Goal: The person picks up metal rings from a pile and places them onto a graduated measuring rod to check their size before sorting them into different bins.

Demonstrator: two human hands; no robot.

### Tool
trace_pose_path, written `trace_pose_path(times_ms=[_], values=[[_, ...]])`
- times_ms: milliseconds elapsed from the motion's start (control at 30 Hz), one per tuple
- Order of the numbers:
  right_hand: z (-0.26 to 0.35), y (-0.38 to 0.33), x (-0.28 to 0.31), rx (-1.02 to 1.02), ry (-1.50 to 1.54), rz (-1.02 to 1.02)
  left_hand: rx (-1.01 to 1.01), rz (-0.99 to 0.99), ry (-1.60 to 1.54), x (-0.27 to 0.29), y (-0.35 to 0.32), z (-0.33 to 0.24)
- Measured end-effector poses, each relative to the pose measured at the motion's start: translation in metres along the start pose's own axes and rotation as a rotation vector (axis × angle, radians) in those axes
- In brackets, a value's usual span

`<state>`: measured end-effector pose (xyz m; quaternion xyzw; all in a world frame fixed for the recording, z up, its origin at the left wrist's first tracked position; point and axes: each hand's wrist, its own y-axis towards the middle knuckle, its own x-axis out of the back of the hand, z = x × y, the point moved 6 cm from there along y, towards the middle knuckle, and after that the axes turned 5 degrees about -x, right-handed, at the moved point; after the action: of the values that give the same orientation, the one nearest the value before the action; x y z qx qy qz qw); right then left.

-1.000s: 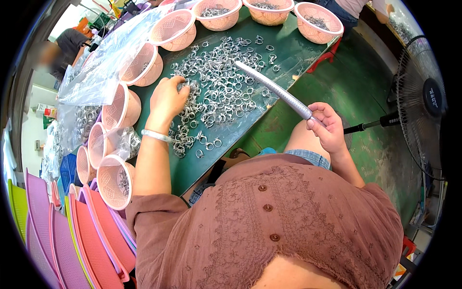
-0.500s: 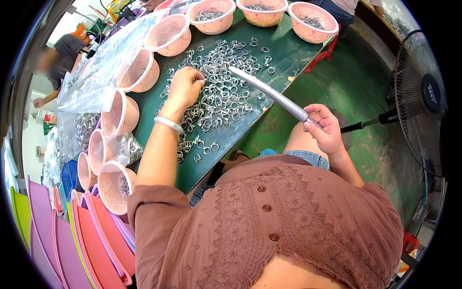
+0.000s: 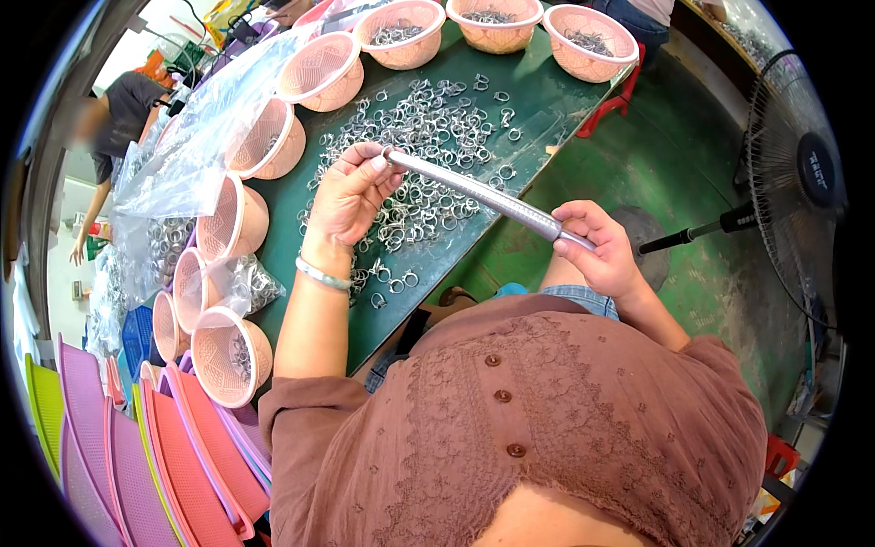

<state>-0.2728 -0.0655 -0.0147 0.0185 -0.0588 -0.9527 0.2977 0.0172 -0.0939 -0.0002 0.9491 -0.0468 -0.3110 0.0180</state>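
My right hand [image 3: 597, 246] grips the thick handle end of a silver ring mandrel [image 3: 478, 191], a long tapered rod with fine markings. The rod slants up to the left, over the table edge. At its thin end, my left hand [image 3: 351, 191] pinches a small silver ring [image 3: 387, 153] between thumb and fingers, at the rod's tip. How far the ring sits on the rod is hard to make out. Below and behind the rod, a wide spread of loose silver rings [image 3: 437, 123] covers the green table [image 3: 383, 333].
Pink baskets [image 3: 321, 73] curve along the table's far and left sides, several with rings inside. Clear plastic bags [image 3: 187, 173] lie beyond them. Stacked coloured plastic trays [image 3: 196, 456] stand at the lower left. A black fan [image 3: 797, 173] is at the right. Another person [image 3: 118, 114] is at the far left.
My left hand has lifted from the pile of rings and come to the mandrel's tip with a ring. The mandrel has lowered slightly and shifted left in my right hand.
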Motion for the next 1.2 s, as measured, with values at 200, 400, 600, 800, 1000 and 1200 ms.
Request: trace_pose_path(times_ms=[200, 400, 600, 800, 1000, 1200], values=[[0.025, 0.003, -0.014, 0.130, -0.235, -0.009, -0.083, 0.007, 0.277, -0.036, -0.015, 0.013], [0.017, 0.006, -0.028, 0.189, -0.238, -0.008, -0.167, -0.039, 0.180, -0.037, -0.040, 0.008], [0.009, 0.010, -0.049, 0.198, -0.177, 0.059, -0.180, -0.100, 0.189, -0.021, -0.073, -0.002], [0.009, 0.017, -0.072, 0.222, -0.211, 0.149, -0.217, -0.102, 0.197, -0.006, -0.104, -0.013], [0.008, 0.024, -0.099, 0.200, -0.203, 0.225, -0.264, -0.122, 0.251, 0.009, -0.132, -0.025], [0.011, 0.028, -0.119, 0.155, -0.299, 0.313, -0.295, -0.218, 0.339, 0.008, -0.153, -0.037]])
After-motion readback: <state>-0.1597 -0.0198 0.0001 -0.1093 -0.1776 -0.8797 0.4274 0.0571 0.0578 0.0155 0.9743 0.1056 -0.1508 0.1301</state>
